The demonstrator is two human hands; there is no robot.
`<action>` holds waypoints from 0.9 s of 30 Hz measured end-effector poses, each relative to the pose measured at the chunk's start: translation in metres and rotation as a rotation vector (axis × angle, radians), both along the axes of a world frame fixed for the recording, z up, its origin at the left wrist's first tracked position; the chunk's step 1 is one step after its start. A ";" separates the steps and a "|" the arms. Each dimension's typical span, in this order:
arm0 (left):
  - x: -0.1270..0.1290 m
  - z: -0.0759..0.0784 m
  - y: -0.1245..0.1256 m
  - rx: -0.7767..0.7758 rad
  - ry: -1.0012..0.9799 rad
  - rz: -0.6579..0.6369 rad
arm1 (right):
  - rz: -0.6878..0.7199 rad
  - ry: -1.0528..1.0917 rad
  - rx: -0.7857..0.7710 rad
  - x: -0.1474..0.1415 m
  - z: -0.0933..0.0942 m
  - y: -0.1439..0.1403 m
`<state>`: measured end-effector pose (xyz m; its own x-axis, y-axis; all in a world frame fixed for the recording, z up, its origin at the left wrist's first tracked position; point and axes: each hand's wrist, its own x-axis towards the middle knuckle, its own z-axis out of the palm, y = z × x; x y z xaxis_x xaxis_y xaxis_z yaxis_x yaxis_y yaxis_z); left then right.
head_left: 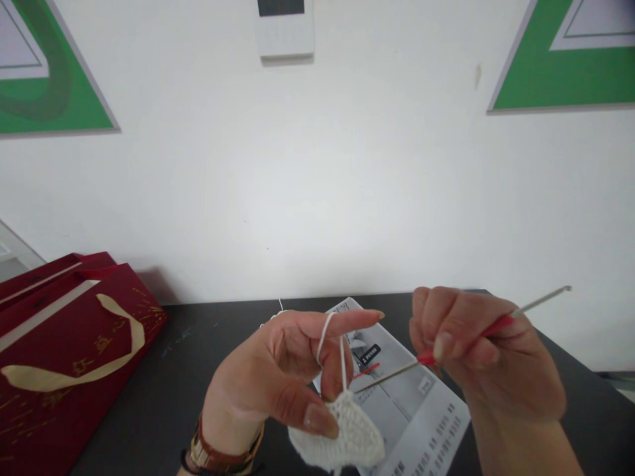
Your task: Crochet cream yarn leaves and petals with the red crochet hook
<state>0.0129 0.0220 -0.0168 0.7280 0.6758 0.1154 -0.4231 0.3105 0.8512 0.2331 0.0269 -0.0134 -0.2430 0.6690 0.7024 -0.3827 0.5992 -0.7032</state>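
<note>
My left hand pinches a small white crochet piece between thumb and fingers. Its index finger points right, with white yarn looped over it and running down to the top of the piece. In my right hand is a crochet hook with a red grip, its shaft showing at both ends. One end points up to the right; the other reaches left to the top edge of the crochet piece. Whether that tip is inside a stitch, I cannot tell.
A printed grey-and-white sheet lies under my hands on the dark table. Dark red gift bags with a cream ribbon stand at the left. Behind rises a white wall with green-bordered frames and a wall panel.
</note>
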 end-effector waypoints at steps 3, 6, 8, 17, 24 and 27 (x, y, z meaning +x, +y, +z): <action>0.001 0.000 -0.001 0.115 0.043 0.030 | 0.069 0.063 -0.106 -0.003 0.000 0.002; -0.001 0.004 -0.005 0.270 0.173 0.140 | 0.144 0.140 -0.367 -0.007 0.000 0.006; -0.003 0.008 -0.008 0.353 0.277 0.235 | 0.183 0.155 -0.562 -0.011 0.000 0.010; -0.006 0.007 -0.004 0.388 0.220 0.273 | 0.092 0.203 -0.685 -0.013 0.005 0.006; -0.003 0.001 0.003 0.231 0.114 0.172 | 0.060 0.222 -0.639 -0.013 0.004 0.005; -0.001 -0.003 0.006 0.192 0.067 0.131 | 0.070 0.223 -0.628 -0.012 0.004 0.005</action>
<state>0.0122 0.0279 -0.0200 0.6459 0.7354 0.2051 -0.3896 0.0864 0.9169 0.2207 0.0323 -0.0090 -0.1945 0.9551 0.2234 -0.5827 0.0708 -0.8096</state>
